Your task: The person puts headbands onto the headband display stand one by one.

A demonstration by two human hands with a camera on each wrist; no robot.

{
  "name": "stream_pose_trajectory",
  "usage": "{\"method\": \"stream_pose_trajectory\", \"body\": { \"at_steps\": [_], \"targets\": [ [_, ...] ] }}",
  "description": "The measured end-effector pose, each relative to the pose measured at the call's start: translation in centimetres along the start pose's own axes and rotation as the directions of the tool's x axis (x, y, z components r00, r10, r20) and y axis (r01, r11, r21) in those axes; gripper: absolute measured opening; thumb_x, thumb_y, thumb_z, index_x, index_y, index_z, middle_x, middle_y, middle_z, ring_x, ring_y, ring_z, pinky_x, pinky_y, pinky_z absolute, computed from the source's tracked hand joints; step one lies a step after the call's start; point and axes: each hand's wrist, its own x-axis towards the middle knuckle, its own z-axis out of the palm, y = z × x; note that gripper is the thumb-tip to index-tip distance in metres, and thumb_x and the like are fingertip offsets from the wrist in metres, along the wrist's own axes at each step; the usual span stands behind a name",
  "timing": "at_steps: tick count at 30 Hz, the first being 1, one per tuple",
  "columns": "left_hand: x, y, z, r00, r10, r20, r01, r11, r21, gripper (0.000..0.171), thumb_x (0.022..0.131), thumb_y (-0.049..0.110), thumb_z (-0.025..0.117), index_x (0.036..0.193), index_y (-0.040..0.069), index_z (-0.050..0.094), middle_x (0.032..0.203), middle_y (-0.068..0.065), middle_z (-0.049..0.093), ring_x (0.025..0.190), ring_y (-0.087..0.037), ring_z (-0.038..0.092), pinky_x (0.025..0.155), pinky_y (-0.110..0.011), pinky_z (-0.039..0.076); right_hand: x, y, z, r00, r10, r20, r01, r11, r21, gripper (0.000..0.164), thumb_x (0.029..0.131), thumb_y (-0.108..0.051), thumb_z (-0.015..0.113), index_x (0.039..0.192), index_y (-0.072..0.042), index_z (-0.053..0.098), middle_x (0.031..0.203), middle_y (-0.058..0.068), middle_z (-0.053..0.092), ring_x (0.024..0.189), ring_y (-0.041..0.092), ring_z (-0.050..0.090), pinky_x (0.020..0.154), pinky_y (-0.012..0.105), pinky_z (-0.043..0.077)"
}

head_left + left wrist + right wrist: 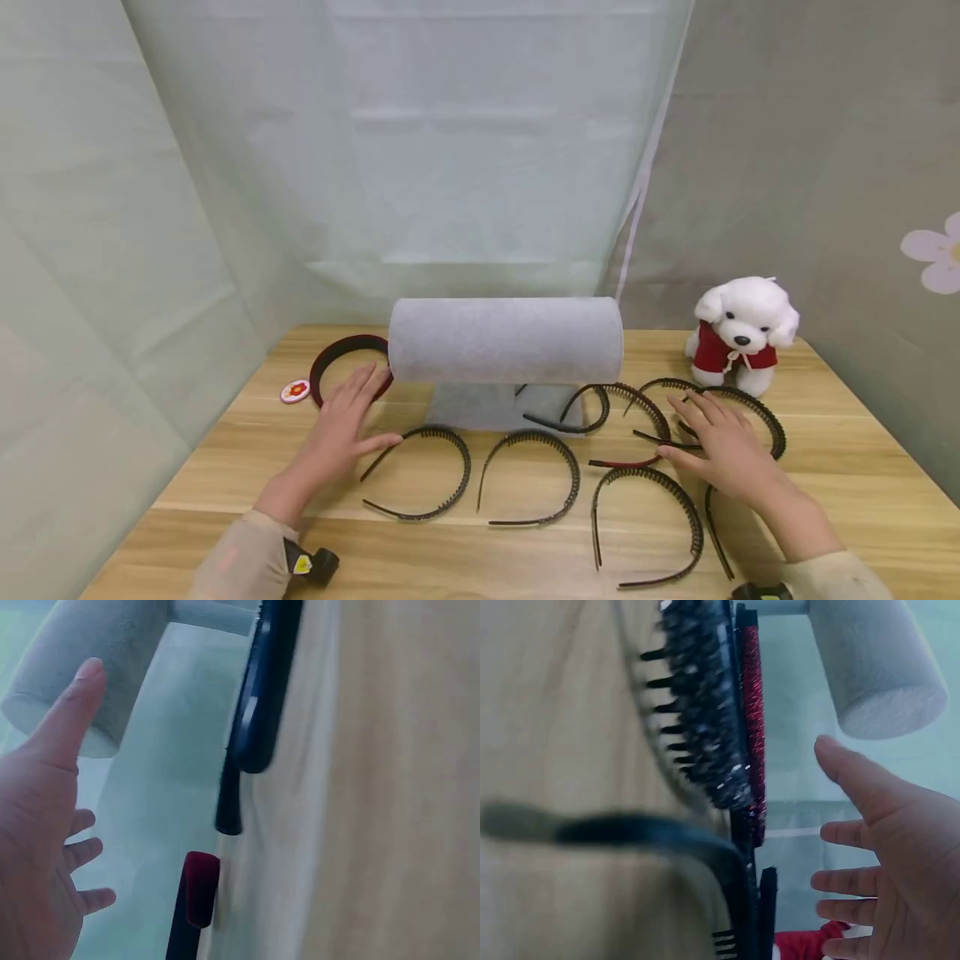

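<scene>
1. Far L: dark-red headband [318, 370] on table [540, 558].
2. L hand [341, 429]: spread wide, nothing held, nr it.
3. Mid: thin black headbands [467, 467], before/around grey roll stand [506, 340]; none on roll. Sorting looks barely begun imo, approx. all left.
4. R hand [727, 450]: spread, nothing held, by R-side bands.

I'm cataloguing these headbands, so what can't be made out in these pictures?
Head view: dark red headband, lower arc behind left hand.
Head view: bottom-right headband, partly behind right hand.
Right wrist view: foremost black headband, tip blurred.
Right wrist view: plush dog, cut off by bottom edge.
</scene>
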Motion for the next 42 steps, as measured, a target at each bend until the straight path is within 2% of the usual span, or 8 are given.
{"method": "stream_pose_trajectory", "body": {
  "at_steps": [4,13,17,23,27,31,38,42],
  "targets": [
    [0.6,-0.1,-0.7,1.0,-0.023,-0.02,0.019,0.982,-0.187,0.093,0.074,0.028,0.08,0.15,0.007,0.03,0.151,-0.026,0.031,0.137,-0.048,0.03,0.103,-0.068,0.025,0.1,-0.4,-0.6,1.0,-0.021,-0.009,0.021,0.999,0.036,0.07,0.085,-0.045,0.069,0.138,-0.003,0.049,0.133,0.031,0.049,0.122,0.052,0.045,0.097,0.063,0.037],
    [2.0,0.1,-2.7,0.991,-0.109,-0.075,0.061,0.881,-0.469,0.089,0.08,0.006,0.075,0.153,0.016,0.025,0.156,-0.015,0.029,0.138,-0.038,0.03,0.103,-0.056,0.032,1.0,-1.2,-2.3,1.0,-0.004,0.017,0.002,0.994,0.109,0.057,0.09,-0.035,0.066,0.134,-0.001,0.052,0.122,0.027,0.058,0.106,0.044,0.06,0.083,0.056,0.048],
    [2.8,0.3,-3.1,0.989,-0.123,-0.078,0.063,0.843,-0.534,0.085,0.082,0.004,0.073,0.152,0.019,0.027,0.154,-0.013,0.031,0.138,-0.037,0.032,0.105,-0.052,0.034,1.5,-1.2,-3.1,1.0,-0.005,0.022,0.003,0.993,0.114,0.052,0.088,-0.031,0.068,0.128,0.0,0.056,0.113,0.023,0.064,0.093,0.033,0.065,0.075,0.048,0.051],
    [4.2,0.4,-3.3,0.991,-0.105,-0.077,0.037,0.791,-0.611,0.082,0.084,0.002,0.07,0.151,0.024,0.028,0.154,-0.001,0.033,0.139,-0.033,0.032,0.103,-0.018,0.036,2.5,-1.0,-3.3,0.997,-0.021,0.068,0.012,0.989,0.144,0.046,0.087,-0.027,0.069,0.122,0.002,0.061,0.099,0.014,0.07,0.08,0.021,0.065,0.069,0.04,0.051],
    [5.0,0.6,-3.2,0.995,-0.09,-0.054,0.036,0.775,-0.631,0.08,0.087,0.005,0.068,0.152,0.024,0.025,0.155,-0.014,0.03,0.139,-0.035,0.032,0.107,-0.028,0.036,3.2,-1.0,-3.0,0.993,-0.032,0.11,0.015,0.988,0.155,0.043,0.088,-0.026,0.068,0.12,0.002,0.062,0.097,0.015,0.071,0.083,0.025,0.067,0.073,0.043,0.052],
    [5.7,0.7,-2.7,0.994,-0.074,-0.078,0.007,0.769,-0.64,0.078,0.088,0.009,0.068,0.152,0.022,0.026,0.152,-0.015,0.034,0.136,-0.014,0.038,0.106,-0.029,0.037,3.7,-0.6,-2.4,0.989,-0.033,0.142,0.007,0.984,0.181,0.041,0.088,-0.023,0.068,0.118,0.004,0.062,0.097,0.017,0.071,0.085,0.028,0.067,0.075,0.045,0.052],
    [6.4,0.8,-1.8,0.988,-0.044,-0.151,-0.084,0.66,-0.746,0.072,0.091,0.024,0.067,0.152,0.017,0.028,0.151,-0.015,0.034,0.129,0.002,0.038,0.099,-0.017,0.036,4.3,-0.6,-1.6,0.981,-0.008,0.194,-0.023,0.987,0.158,0.04,0.086,-0.019,0.069,0.113,0.009,0.06,0.084,0.015,0.068,0.074,0.025,0.064,0.065,0.04,0.05],
    [6.9,0.7,-1.5,0.989,-0.028,-0.144,-0.092,0.649,-0.755,0.074,0.092,0.035,0.064,0.152,0.019,0.025,0.153,-0.015,0.03,0.13,0.002,0.037,0.098,-0.018,0.034,4.5,-1.0,-1.2,0.981,0.012,0.192,-0.039,0.99,0.139,0.039,0.085,-0.016,0.07,0.112,0.01,0.059,0.078,0.012,0.067,0.069,0.022,0.063,0.062,0.037,0.049]
  ]
}}
